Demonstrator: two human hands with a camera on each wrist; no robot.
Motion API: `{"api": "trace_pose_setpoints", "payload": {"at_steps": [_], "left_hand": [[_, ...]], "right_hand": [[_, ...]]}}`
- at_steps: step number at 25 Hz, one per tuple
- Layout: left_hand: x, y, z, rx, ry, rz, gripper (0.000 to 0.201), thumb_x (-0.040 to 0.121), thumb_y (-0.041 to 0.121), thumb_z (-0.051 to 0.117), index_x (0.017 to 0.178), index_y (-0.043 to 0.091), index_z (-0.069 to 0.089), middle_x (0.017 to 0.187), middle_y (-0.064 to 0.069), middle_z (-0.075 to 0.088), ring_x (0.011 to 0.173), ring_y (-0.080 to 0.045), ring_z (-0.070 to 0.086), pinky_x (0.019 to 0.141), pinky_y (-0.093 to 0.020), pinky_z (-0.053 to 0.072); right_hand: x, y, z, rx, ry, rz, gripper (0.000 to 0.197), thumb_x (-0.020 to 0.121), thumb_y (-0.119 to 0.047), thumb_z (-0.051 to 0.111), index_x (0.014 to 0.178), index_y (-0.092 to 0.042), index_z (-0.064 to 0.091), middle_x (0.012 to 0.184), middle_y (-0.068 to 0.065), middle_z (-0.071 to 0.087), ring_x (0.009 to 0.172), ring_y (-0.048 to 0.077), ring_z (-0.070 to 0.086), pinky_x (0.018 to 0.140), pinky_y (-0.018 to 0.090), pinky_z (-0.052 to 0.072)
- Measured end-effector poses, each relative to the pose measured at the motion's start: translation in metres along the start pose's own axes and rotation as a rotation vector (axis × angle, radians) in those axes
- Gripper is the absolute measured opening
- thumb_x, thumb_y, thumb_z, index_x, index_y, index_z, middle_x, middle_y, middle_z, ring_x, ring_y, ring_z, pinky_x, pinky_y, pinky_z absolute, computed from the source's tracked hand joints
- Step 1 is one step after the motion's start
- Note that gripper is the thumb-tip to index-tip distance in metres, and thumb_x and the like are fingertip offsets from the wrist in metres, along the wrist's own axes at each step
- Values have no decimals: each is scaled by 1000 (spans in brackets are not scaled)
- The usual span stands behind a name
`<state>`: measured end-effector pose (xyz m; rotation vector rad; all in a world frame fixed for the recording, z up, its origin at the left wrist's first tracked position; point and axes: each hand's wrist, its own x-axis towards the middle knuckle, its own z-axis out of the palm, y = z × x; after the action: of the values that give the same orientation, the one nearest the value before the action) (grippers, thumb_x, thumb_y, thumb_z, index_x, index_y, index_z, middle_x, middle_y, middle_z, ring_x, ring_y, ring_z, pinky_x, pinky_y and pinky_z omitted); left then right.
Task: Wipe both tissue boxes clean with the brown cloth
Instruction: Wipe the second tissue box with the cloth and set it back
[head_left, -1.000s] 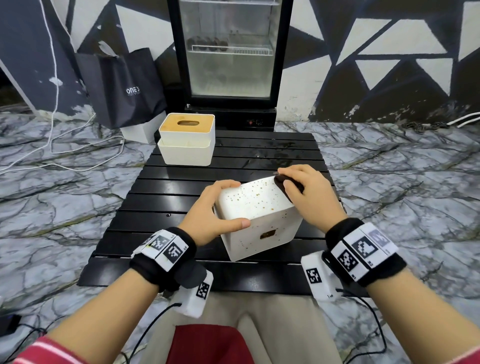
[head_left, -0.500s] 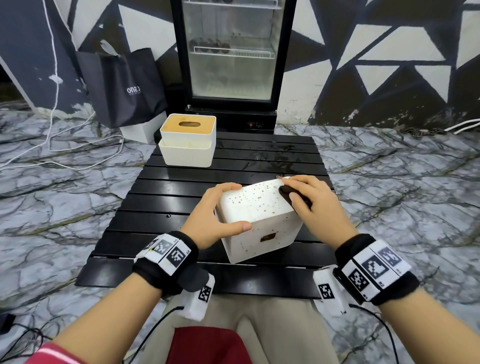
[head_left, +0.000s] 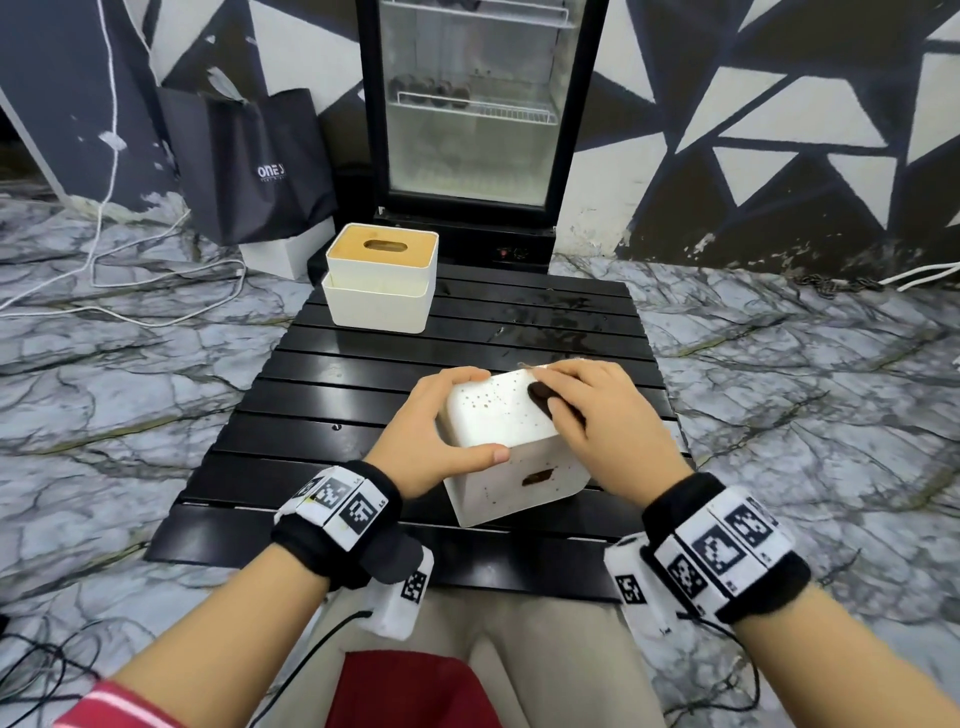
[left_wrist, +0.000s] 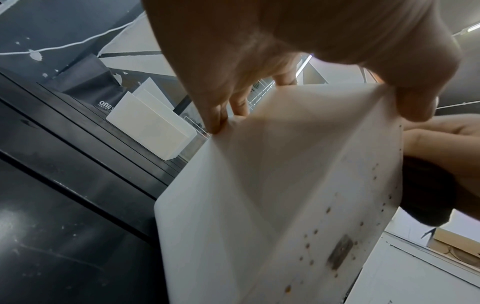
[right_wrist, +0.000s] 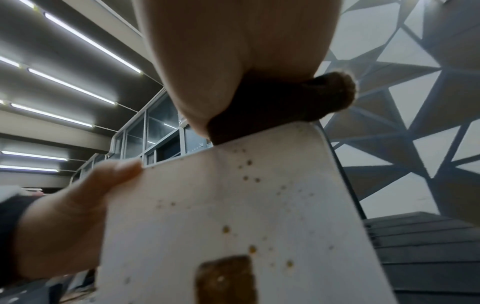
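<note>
A white tissue box (head_left: 498, 421) speckled with brown spots stands tilted on the black slatted table (head_left: 322, 395), near its front edge. My left hand (head_left: 441, 431) grips its left end, thumb along the near top edge. My right hand (head_left: 582, 410) holds the balled brown cloth (head_left: 543, 396) against the box's spotted top face at its right end. In the left wrist view the spotted box (left_wrist: 272, 195) fills the frame with the cloth (left_wrist: 428, 191) at its right. The right wrist view shows the cloth (right_wrist: 280, 105) on the box's (right_wrist: 233, 216) upper edge. A second white box (head_left: 381, 283) with a wooden lid stands at the table's far left.
Behind the table stands a glass-door fridge (head_left: 478, 114). A black bag (head_left: 254, 161) leans at the back left, with white cables (head_left: 130, 291) on the marble floor. Wet smears (head_left: 550, 317) mark the table's far right slats.
The right hand with the cloth has slid slightly leftward across the box's top. The spotted box looks tilted a little more towards me. The left hand keeps its hold.
</note>
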<state>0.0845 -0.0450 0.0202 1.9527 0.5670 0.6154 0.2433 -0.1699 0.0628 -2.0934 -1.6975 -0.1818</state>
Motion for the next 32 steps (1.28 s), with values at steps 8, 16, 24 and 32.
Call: {"api": "trace_pose_setpoints", "payload": {"at_steps": [8,16,24,32], "left_hand": [[0,-3,1,-2,9,6,71,47,59,74,111,56,43,125,15,44,117,2,44,105,-27,37],[-1,-1,2,-22,5,1,71,47,59,73,111,55,43,124,20,42,115,11,39,99,-16,34],[-2,-3,3,-11,24,18,71,47,59,73,112,55,42,126,18,43,117,8,41,96,-8,32],[-2,0,2,-22,13,-7,71,47,59,72,111,54,44,122,22,42,114,10,40,94,-10,33]], "right_hand": [[18,-18,11,-38,-16,-19,40,92,-25,33,125,-14,53,119,4,57,111,27,46,95,33,38],[20,-5,4,-7,-20,50,35,94,-19,42,127,-16,52,124,2,54,116,24,41,93,25,32],[7,-20,13,51,-5,-38,49,87,-34,27,122,-16,56,117,1,59,111,22,47,93,26,35],[22,14,4,125,8,142,34,94,-17,43,126,-17,53,124,2,54,115,22,39,94,20,25]]}}
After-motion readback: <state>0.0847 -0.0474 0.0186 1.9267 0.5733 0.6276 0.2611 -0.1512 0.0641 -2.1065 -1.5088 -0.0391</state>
